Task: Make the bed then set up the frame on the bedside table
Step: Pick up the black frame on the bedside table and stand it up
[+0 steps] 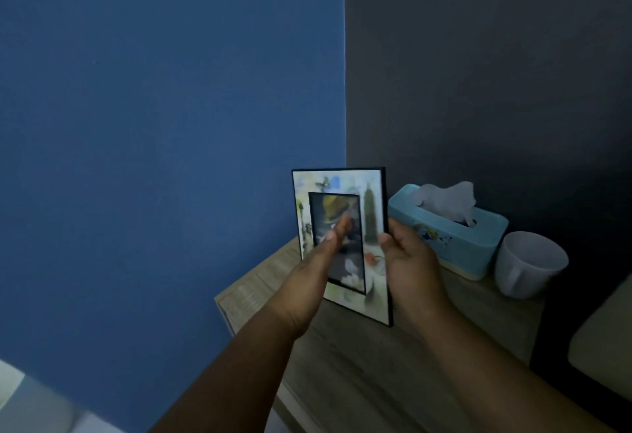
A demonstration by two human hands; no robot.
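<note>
A picture frame (371, 213) with a pale printed border and a dark photo in its middle is held upright above the wooden bedside table (359, 364). My right hand (408, 261) grips its right edge, thumb on the front. My left hand (316, 273) lies flat against the front of the frame, fingers stretched over the photo. The frame's lower left part is hidden behind my left hand. I cannot tell whether its bottom edge touches the table.
A light blue tissue box (448, 237) with a tissue sticking out stands at the table's back right, a white cup (528, 263) just right of it. Blue wall to the left, dark wall behind. A bed corner (605, 340) shows at the right edge.
</note>
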